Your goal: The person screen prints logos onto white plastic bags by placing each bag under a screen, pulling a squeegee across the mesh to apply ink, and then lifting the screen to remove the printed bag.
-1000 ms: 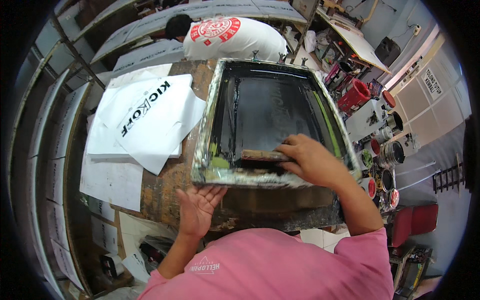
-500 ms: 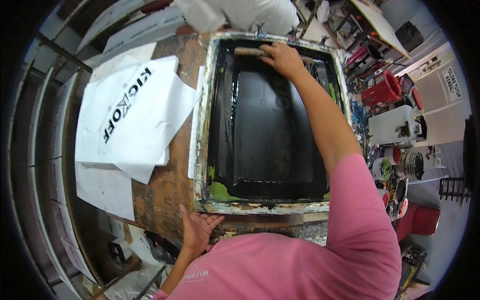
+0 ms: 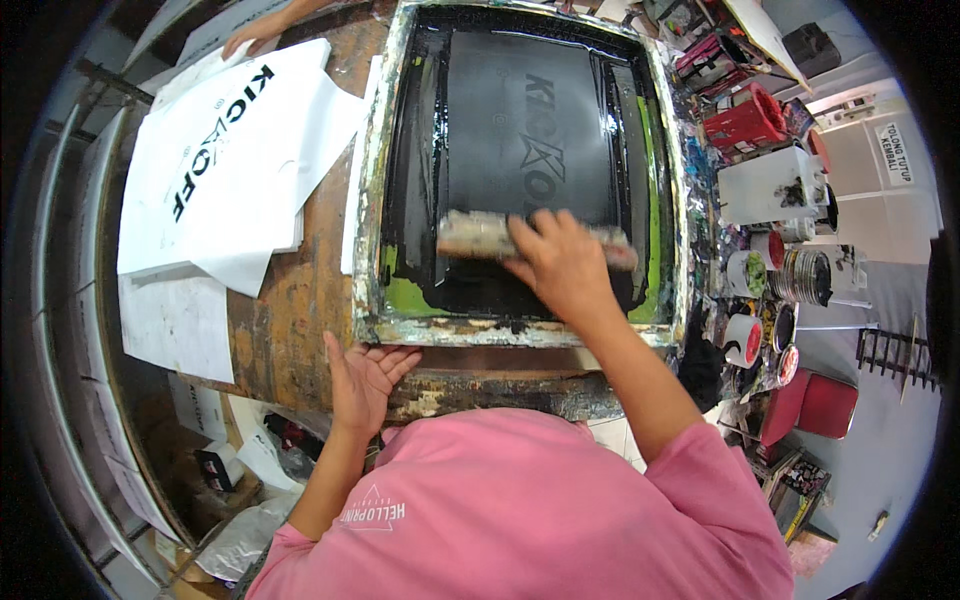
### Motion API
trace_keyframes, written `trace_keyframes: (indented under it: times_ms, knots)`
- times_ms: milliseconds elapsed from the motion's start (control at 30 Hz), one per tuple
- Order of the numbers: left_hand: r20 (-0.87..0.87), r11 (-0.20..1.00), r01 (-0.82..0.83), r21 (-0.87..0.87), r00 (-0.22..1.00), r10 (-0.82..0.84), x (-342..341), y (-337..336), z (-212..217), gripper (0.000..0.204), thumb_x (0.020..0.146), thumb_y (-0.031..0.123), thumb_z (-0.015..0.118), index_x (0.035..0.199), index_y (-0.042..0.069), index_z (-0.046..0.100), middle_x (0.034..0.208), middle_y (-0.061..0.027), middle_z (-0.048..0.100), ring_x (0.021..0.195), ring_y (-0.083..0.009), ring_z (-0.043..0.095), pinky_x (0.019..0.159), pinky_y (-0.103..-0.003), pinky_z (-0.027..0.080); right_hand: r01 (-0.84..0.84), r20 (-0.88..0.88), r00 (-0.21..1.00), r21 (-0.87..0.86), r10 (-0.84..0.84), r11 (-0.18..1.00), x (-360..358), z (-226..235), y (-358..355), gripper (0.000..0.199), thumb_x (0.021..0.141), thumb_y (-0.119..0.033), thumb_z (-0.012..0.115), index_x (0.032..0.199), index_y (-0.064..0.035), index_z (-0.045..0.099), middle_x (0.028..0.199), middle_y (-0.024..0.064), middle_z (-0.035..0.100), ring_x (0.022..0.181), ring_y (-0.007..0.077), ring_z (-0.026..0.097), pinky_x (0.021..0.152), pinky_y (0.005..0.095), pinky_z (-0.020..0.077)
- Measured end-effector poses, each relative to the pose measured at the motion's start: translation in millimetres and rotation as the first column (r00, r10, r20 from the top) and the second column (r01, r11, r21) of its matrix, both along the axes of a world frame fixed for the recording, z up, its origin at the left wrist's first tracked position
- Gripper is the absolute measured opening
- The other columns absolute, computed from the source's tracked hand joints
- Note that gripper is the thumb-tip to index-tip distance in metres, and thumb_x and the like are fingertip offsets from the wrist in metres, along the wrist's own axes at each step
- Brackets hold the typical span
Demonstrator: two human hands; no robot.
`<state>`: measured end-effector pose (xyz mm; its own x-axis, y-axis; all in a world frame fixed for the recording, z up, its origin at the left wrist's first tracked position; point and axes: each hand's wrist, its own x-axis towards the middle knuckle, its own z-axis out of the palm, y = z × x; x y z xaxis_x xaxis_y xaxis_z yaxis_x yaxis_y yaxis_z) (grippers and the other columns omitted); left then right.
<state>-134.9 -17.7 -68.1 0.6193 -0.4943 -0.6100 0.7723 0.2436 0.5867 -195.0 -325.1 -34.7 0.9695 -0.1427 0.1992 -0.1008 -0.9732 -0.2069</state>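
My right hand [image 3: 565, 265] grips a squeegee [image 3: 475, 238] from above, its fingers wrapped over the long ink-stained handle. The blade lies across the black-inked mesh [image 3: 485, 110] of a screen-printing frame [image 3: 440, 332], near the end closest to me. Dark lettering shows faintly through the mesh beyond the squeegee. At the frame's near left corner is my left hand [image 3: 362, 388], palm up with fingers stretched and thumb apart, fingertips by the frame's lower edge. Whether they touch its underside is hidden.
White printed sheets [image 3: 215, 180] lie stacked on the wooden table [image 3: 290, 330] left of the frame. Another person's hand [image 3: 255, 32] reaches over the stack's far end. Along the right stand a red container [image 3: 745, 120], a translucent tub [image 3: 765, 185] and several ink cans [image 3: 800, 275].
My right hand has drawn the squeegee from the frame's far end to near me, baring the lettering. My left hand keeps its place by the corner. Another person's hand now appears over the sheets.
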Motion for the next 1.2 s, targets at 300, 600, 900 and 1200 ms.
trace_keyframes:
  times_ms: [300, 600, 900, 1200]
  knots:
    - [0.137, 1.000, -0.024, -0.013, 0.990, 0.025, -8, -6, -1, 0.102, 0.093, 0.080, 0.036, 0.143, -0.009, 0.032, 0.128, -0.0272, 0.057, 0.121, -0.0370, 0.060, 0.107, -0.047, 0.048, 0.060, -0.133, 0.990, 0.040, -0.054, 0.997, -46, 36, 45, 0.036, 0.084, -0.035, 0.074, 0.098, -0.0058, 0.059, 0.094, 0.0118, 0.058, 0.092, 0.0320, 0.060, 0.073, 0.0426, 0.0548]
    - [0.470, 0.825, 0.159, -0.542, 0.871, 0.141, 9, -14, 87, 0.079, 0.102, 0.066, 0.032, 0.144, 0.000, 0.043, 0.139, -0.0308, 0.051, 0.135, -0.0433, 0.047, 0.115, -0.053, 0.037, 0.205, 0.393, 0.917, -0.320, -0.067, 0.925, -34, 148, 53, 0.035, 0.082, -0.038, 0.071, 0.099, -0.0096, 0.063, 0.092, 0.0104, 0.058, 0.093, 0.0281, 0.059, 0.090, 0.0540, 0.0380]
    - [0.321, 0.298, -0.552, 0.778, -0.058, -0.945, 17, -61, 5, 0.109, 0.086, 0.085, 0.037, 0.157, 0.002, 0.030, 0.163, -0.0223, 0.025, 0.155, -0.0383, 0.009, 0.112, -0.074, -0.009, 0.159, 0.435, 0.900, -0.334, 0.002, 0.929, 32, 265, -3, 0.036, 0.091, -0.033, 0.055, 0.102, -0.0013, 0.067, 0.086, 0.0194, 0.067, 0.080, 0.0383, 0.064, 0.079, 0.0442, 0.0449]
    - [0.796, 0.760, -0.406, 0.507, -0.118, -0.594, 51, -110, 64, 0.066, 0.087, 0.037, 0.078, 0.131, -0.008, 0.058, 0.135, -0.0234, 0.060, 0.120, -0.0394, 0.060, 0.107, -0.053, 0.041, 0.259, 0.532, 0.826, -0.062, -0.188, 0.964, 72, 299, 4, 0.031, 0.083, -0.026, 0.053, 0.082, 0.0027, 0.065, 0.066, 0.0157, 0.061, 0.058, 0.0273, 0.058, 0.060, 0.0398, 0.0458]
